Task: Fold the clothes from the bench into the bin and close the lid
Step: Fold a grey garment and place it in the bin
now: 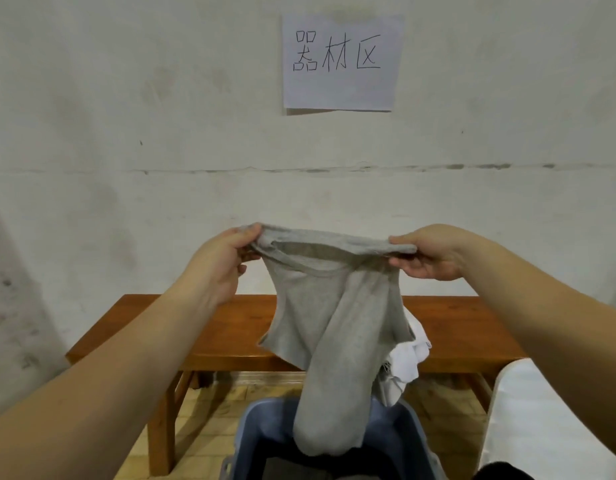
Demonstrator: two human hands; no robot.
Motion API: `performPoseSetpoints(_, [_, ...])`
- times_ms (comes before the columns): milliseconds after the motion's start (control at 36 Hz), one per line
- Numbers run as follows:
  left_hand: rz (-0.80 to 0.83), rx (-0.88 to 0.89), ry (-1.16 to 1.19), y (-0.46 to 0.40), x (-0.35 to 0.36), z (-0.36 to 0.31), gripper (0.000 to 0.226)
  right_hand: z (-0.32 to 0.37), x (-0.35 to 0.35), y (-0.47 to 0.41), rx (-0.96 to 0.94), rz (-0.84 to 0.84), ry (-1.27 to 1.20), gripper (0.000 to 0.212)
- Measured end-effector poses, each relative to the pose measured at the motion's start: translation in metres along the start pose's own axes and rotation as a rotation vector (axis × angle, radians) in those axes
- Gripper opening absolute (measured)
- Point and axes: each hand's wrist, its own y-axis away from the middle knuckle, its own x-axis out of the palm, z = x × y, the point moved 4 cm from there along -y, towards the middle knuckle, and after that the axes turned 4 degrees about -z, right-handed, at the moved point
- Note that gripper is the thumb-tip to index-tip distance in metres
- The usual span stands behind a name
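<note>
I hold a grey shirt (pixel 334 320) up in the air in front of the wall. My left hand (pixel 219 268) pinches its top left corner and my right hand (pixel 427 254) pinches the top right corner. The cloth hangs down bunched, its lower end dangling over the open blue bin (pixel 261 438) at the bottom middle. Behind it stands the wooden bench (pixel 230 327), with a white garment (pixel 408 362) lying on it, partly hidden by the grey shirt. No lid is in view.
A paper sign (pixel 341 60) is taped to the whitish wall. A white surface (pixel 528 420) fills the lower right. A dark object (pixel 500 472) sits at the bottom right edge. Tiled floor (pixel 209 403) shows under the bench.
</note>
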Motion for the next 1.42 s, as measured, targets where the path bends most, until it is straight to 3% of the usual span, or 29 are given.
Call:
performPoseSetpoints(167, [0.011, 0.048, 0.056, -0.002, 0.005, -0.011, 0.004, -0.011, -0.005, -0.004, 0.008, -0.060, 0.369, 0.032])
performPoseSetpoints(278, [-0.014, 0.071, 0.065, 0.002, 0.004, -0.015, 0.030, -0.016, -0.008, -0.008, 0.005, -0.072, 0.409, 0.028])
performPoseSetpoints(389, [0.035, 0.152, -0.032, 0.003, 0.001, -0.021, 0.027, -0.021, -0.012, -0.010, 0.069, 0.021, 0.187, 0.029])
performPoseSetpoints(472, [0.047, 0.205, -0.090, 0.002, 0.000, -0.026, 0.023, -0.019, -0.003, -0.007, -0.007, 0.175, -0.173, 0.010])
performPoseSetpoints(583, [0.060, 0.249, -0.150, 0.002, -0.001, -0.034, 0.028, -0.016, 0.000, -0.009, -0.191, 0.295, -0.467, 0.043])
performPoseSetpoints(667, [0.050, 0.268, -0.161, 0.003, 0.000, -0.040, 0.021, -0.016, 0.000, -0.011, -0.339, 0.299, -0.446, 0.061])
performPoseSetpoints(722, [0.056, 0.278, -0.170, 0.005, 0.000, -0.044, 0.017, -0.016, 0.001, -0.009, -0.433, 0.255, -0.287, 0.055])
performPoseSetpoints(861, [0.028, 0.264, -0.164, 0.004, -0.004, -0.043, 0.013, -0.006, -0.001, -0.001, -0.546, 0.039, 0.109, 0.004])
performPoseSetpoints(944, [-0.003, 0.238, -0.160, 0.001, -0.008, -0.039, 0.011, 0.005, -0.008, 0.008, -0.640, -0.130, 0.166, 0.020])
performPoseSetpoints(1056, [-0.039, 0.234, -0.199, -0.002, -0.012, -0.035, 0.008, 0.007, -0.010, 0.011, -0.700, -0.196, 0.157, 0.007])
performPoseSetpoints(1222, [-0.096, 0.379, -0.391, 0.000, -0.009, -0.039, 0.009, 0.007, -0.002, 0.008, -0.603, 0.075, -0.228, 0.026])
performPoseSetpoints(1417, [-0.140, 0.469, -0.607, 0.006, -0.003, -0.042, 0.011, 0.007, -0.005, 0.011, -0.714, -0.001, 0.090, 0.014])
